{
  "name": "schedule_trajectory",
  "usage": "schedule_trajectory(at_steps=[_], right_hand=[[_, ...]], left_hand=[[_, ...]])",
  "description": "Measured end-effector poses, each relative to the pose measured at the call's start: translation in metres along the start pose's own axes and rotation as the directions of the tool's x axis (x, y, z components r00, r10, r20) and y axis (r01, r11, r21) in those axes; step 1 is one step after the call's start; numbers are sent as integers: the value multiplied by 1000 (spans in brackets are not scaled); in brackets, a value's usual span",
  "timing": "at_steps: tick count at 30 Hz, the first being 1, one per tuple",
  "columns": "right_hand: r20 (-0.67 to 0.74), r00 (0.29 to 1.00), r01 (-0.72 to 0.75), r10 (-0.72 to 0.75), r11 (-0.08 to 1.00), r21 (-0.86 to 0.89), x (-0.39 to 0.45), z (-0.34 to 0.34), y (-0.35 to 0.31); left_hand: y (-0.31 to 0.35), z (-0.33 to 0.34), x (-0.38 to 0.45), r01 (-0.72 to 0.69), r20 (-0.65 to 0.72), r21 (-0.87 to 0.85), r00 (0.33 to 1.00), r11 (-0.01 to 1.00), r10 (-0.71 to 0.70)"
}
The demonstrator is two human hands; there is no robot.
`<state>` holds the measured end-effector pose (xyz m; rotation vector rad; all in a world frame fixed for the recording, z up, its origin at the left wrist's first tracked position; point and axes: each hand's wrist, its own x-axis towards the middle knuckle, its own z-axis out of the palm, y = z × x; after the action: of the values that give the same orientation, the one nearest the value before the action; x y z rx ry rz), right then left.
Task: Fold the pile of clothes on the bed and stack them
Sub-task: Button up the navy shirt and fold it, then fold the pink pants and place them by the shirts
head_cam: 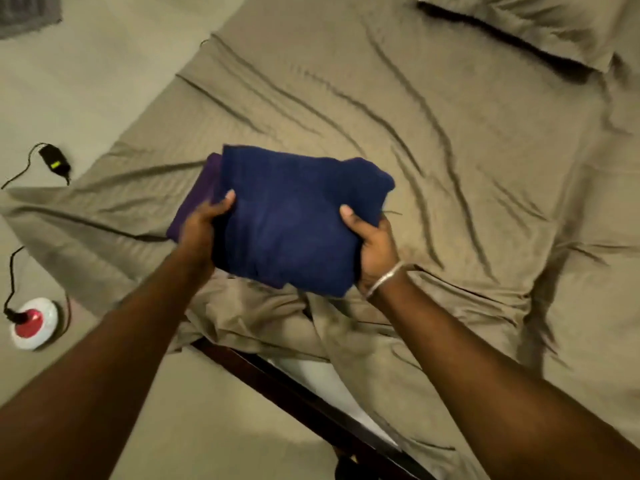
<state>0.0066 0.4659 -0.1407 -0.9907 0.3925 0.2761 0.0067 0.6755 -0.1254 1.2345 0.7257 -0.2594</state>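
The left hand (204,223) grips the left edge of a folded navy cloth (294,216), with the thumb on top and the other fingers hidden under the fabric. The right hand (370,244) grips the right edge in the same way, thumb on top, fingers curled below. A thin metal bangle (384,278) sits on the right wrist. Both arms reach forward from the bottom of the view.

The navy cloth is a flat, thick rectangle. It lies over a folded purple cloth (197,202), which shows only at the left side. I cannot tell if the navy cloth already rests on it or is held just above.

Both cloths are near the front left corner of the bed, on a wrinkled tan sheet (450,168). A pillow (540,26) in the same colour lies at the far right. The dark bed frame (277,375) shows under the sheet.

On the floor at the left there are a black adapter (55,162) with its cable and a round white and red device (33,322).
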Motion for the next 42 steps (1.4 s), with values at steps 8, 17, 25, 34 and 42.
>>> schedule_trajectory(at_steps=[8, 17, 25, 34, 42], right_hand=[[-97, 978, -190, 182, 978, -84, 42, 45, 115], [-35, 854, 109, -520, 245, -963, 17, 45, 110], [290, 946, 307, 142, -123, -944, 47, 20, 121], [-95, 964, 33, -247, 469, -883, 35, -101, 53], [-593, 649, -512, -476, 304, -804, -43, -387, -84]], left_hand=[[34, -89, 104, 209, -366, 833, 902, 512, 227], [-71, -36, 72, -107, 76, 994, 871, 37, 485], [-69, -32, 101, -29, 1, 997, 935, 74, 354], [-89, 58, 45, -352, 295, 936, 797, 9, 528], [-188, 285, -7, -627, 572, 773, 754, 94, 324]])
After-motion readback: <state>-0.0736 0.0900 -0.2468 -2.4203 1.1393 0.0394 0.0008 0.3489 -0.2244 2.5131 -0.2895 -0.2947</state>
